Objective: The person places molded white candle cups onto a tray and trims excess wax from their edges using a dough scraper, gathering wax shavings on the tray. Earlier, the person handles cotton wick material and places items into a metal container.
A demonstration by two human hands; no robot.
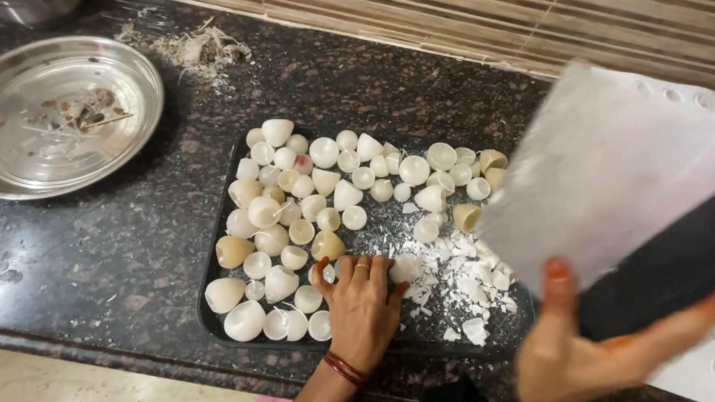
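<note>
White shells are spread over the black tray's left side. The left hand is laid flat, fingers released, at its near edge; a paper-wrapped dark block is gripped by the right hand beyond its right edge.

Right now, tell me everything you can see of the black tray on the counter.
The black tray is flat, rectangular, shallow-rimmed, and lies level on the dark speckled counter near its front edge. Whole white eggshell halves crowd its left and back; crushed shell bits cover the right. The left hand presses flat on its middle. Its right end is hidden behind the right hand.
</note>
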